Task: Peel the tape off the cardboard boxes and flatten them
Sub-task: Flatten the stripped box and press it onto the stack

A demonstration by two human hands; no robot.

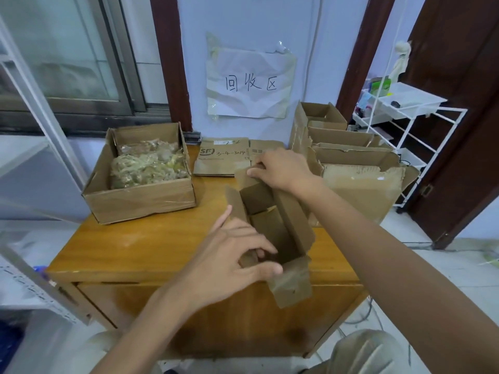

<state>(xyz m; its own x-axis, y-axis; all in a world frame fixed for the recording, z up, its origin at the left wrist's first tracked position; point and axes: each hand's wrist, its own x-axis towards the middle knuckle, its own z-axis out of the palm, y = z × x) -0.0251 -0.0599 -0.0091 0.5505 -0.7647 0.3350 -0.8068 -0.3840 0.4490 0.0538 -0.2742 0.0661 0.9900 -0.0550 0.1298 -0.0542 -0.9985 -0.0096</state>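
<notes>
There are two hands, the left hand [229, 255] and the right hand [283, 168]. They are at one small open box [272, 225] on one wooden table [129, 249]. There is one big box of tape scraps [140, 174], one flat pile of cardboard [224, 157], one row of open boxes [348, 160], one paper sign [249, 82] and one white rack [405, 114].

The open small box [272, 225] is plain brown cardboard; the table [140, 247] is glossy honey-orange wood; the flattened carton [224, 157] is tan with black print and handwriting; the wall sign [249, 82] is white with black characters; the rack [405, 122] is white.
</notes>
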